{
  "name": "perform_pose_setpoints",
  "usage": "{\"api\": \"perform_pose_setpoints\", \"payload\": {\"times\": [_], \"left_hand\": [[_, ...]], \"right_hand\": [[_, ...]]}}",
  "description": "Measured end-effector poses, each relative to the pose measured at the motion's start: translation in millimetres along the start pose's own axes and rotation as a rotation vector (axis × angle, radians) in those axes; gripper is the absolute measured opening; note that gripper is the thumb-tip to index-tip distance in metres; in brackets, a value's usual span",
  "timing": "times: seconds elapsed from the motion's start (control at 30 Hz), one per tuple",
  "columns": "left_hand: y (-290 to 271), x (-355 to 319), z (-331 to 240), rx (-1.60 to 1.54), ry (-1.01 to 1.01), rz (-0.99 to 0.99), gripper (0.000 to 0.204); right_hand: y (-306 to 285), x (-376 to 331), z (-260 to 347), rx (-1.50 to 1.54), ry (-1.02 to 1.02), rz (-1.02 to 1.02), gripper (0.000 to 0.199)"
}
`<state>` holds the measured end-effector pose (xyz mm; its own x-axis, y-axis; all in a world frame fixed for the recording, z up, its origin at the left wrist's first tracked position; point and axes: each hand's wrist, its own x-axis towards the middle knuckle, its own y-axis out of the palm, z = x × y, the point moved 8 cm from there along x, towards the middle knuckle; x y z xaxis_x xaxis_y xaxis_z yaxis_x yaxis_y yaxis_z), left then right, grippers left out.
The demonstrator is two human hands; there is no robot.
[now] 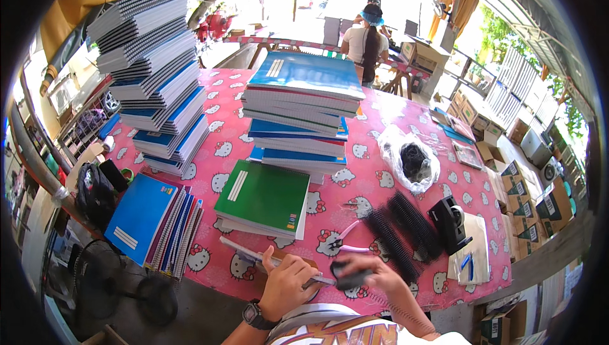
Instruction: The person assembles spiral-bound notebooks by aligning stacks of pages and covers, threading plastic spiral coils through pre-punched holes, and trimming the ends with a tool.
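My left hand (288, 279), with a watch on its wrist, grips a thin notebook (244, 248) tilted nearly edge-on at the table's front edge. Close beside it, my right hand (375, 273) is closed around a dark rounded object (351, 276), smeared by motion, so its kind is unclear. A thin dark spiral coil (401, 312) trails below my right hand toward the lower right. Pink-handled pliers (346, 237) lie just beyond my right hand. Next to them are two bundles of black spiral coils (390, 243), (412, 223).
Tall notebook stacks (162, 78), (304, 85) stand at the left and middle. Nearer are a green notebook (263, 196) and a blue-topped pile (143, 212). Rightward sit a plastic bag (409, 158), a black desk device (449, 224) and pens (467, 266). A person (366, 40) sits beyond.
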<state>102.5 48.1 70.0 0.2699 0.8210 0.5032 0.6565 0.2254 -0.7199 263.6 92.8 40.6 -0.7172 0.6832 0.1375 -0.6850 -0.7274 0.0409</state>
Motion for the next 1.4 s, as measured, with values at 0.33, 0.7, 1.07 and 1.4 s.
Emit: {"api": "perform_pose_setpoints", "payload": {"times": [0.33, 0.7, 1.07, 1.4], "left_hand": [[-9, 4, -2, -0.008, -0.011, -0.067, 0.022], [6, 16, -23, -0.118, 0.159, 0.081, 0.023], [14, 26, -36, -0.101, 0.241, 0.270, 0.016], [10, 23, -33, -0.229, 0.285, 0.162, 0.013]], "right_hand": [[-12, -1, 3, -0.072, 0.053, -0.114, 0.071], [-36, -5, 8, -0.029, 0.004, -0.304, 0.066], [-33, -11, -2, -0.214, 0.040, -0.327, 0.071], [-32, -12, -6, -0.309, 0.013, -0.327, 0.066]]}}
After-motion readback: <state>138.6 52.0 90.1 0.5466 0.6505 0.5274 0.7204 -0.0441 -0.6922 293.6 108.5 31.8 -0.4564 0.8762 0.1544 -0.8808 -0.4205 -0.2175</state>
